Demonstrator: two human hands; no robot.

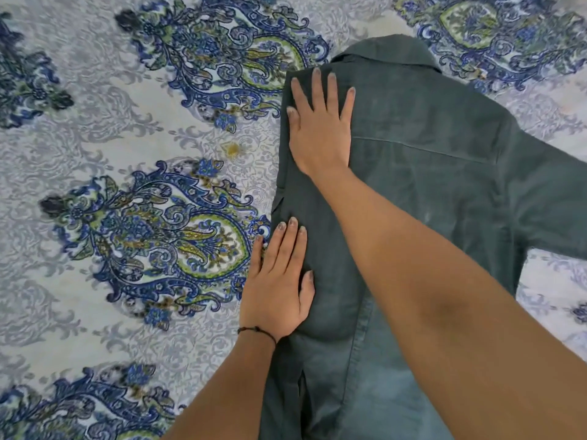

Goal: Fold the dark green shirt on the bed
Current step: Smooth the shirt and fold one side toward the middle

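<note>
shirt (428, 185) has its 9 o'clock side folded in; your left hand (279, 287) and right hand (320, 122) press it flat, palms open. next, fold the 3 o'clock sleeve (552, 201) inward.

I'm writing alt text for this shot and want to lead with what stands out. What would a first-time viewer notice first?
The dark green shirt lies back-up on the right, collar at the top, one sleeve stretching off the right edge. Both hands press flat along its folded left edge: the right hand near the collar, the left hand, with a thin black wrist cord, lower down. Behind them, the bedsheet shows bold blue and green paisley on pale grey.
</note>
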